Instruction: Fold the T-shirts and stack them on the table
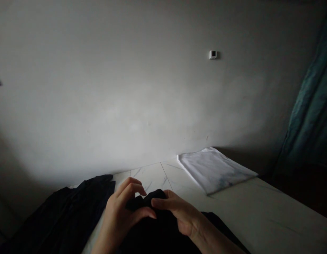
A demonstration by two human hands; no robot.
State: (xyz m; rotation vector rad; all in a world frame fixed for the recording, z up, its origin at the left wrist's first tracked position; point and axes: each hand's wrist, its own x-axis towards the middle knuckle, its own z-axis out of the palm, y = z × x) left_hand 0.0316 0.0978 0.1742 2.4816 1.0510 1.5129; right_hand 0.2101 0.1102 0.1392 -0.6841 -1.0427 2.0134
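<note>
My left hand (pixel 123 215) and my right hand (pixel 179 217) both pinch the top fold of a black cloth garment (pixel 150 229), which lies bunched beneath them at the near edge of the view. Its gathered fold (pixel 143 200) rises between my fingertips. To the left, a second dark garment (pixel 73 208) lies spread and rumpled on the white marble-patterned surface (pixel 258 208). Beyond my right hand, a folded white cloth (pixel 213 170) rests flat, apart from both hands. Dim light hides most detail in the black fabric.
The surface ends at a grey wall, with a small white wall-mounted device (pixel 212 54) high up. A teal curtain (pixel 308 106) hangs at the right, and a dark gap lies beyond the surface's right edge.
</note>
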